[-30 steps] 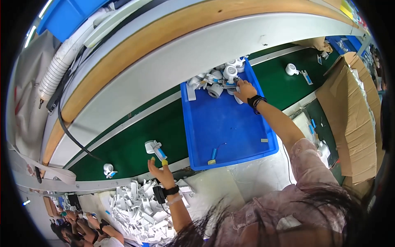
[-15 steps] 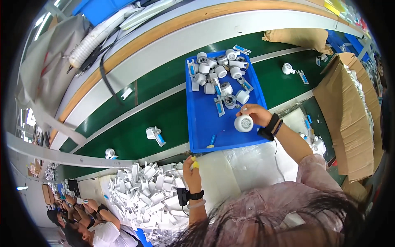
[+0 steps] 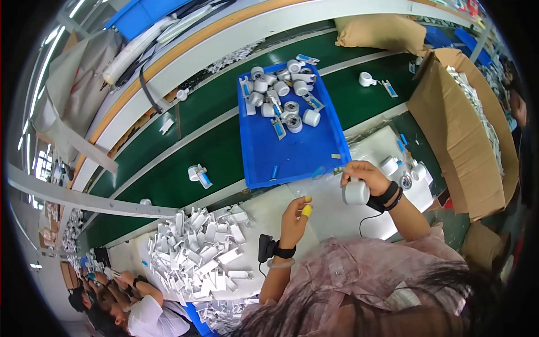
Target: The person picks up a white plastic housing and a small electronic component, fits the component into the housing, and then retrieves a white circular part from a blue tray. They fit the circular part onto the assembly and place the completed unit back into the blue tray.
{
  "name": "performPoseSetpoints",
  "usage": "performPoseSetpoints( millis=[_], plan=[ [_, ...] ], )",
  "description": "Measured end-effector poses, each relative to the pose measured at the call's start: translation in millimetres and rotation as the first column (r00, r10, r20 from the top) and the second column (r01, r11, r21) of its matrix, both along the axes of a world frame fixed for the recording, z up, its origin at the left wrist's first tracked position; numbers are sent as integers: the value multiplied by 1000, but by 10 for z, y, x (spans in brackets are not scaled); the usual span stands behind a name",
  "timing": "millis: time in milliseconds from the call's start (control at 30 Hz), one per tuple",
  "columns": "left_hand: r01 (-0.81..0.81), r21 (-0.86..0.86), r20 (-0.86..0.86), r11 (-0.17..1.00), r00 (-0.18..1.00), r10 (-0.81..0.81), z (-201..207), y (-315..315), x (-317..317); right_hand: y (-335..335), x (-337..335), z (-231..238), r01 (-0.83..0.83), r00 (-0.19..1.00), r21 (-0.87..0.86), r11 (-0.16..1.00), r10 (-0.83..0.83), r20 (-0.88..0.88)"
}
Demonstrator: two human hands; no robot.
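My right hand [image 3: 368,174] grips a small white fan head [image 3: 356,193], a round cup-like piece, just off the near right corner of the blue tray [image 3: 303,151]. Its smooth side faces up here. Empty, my left hand [image 3: 291,227] hovers over the pale worktop [image 3: 325,216], thumb and forefinger apart, with yellow finger covers on the tips. Several white fan heads [image 3: 282,88] and white-and-blue handle pieces [image 3: 279,128] crowd the far part of the tray. Left of my left hand lies a heap of white plastic shells [image 3: 193,253].
A green conveyor [image 3: 163,174] runs behind the tray, with a loose fan unit [image 3: 199,175] on it. An open cardboard box [image 3: 449,140] of white parts stands at right. More fan parts [image 3: 418,170] lie near my right wrist. Other people [image 3: 143,314] sit at lower left.
My right hand has drawn the fan head out of the tray toward me, turning its grille out of sight. My left hand has moved right, toward it, and its fingers have spread.
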State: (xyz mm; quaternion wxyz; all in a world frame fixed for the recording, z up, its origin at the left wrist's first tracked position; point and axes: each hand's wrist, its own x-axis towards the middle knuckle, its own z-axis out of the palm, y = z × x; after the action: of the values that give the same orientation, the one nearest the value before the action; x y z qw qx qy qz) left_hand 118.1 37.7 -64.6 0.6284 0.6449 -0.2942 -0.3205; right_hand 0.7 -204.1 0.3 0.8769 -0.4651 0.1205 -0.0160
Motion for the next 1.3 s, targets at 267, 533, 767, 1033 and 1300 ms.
performPoseSetpoints(
  millis=[267,533,767,1033,1300],
  plan=[
    [96,122,-108,988,991,-83,-176,95,-215,-589,-997,-789,234,850,-825,514,-520,-83],
    [511,343,735,788,376,-564,552,-1204,-403,-1325,-1536,-2378,-275,884,-898,-344,-458,-96],
    [500,552,750,668,53,-660,1273,-2228,-329,-1441,-1234,-2342,-255,841,-927,-275,-537,-72],
    [555,562,757,613,-46,-652,1905,-2475,-538,-1680,-1558,-1982,-192,750,-951,-241,-661,16],
    [585,613,694,530,-79,-716,2501,-2443,-890,-1287,-1882,-1674,37,692,-992,-121,-713,113]
  ],
)
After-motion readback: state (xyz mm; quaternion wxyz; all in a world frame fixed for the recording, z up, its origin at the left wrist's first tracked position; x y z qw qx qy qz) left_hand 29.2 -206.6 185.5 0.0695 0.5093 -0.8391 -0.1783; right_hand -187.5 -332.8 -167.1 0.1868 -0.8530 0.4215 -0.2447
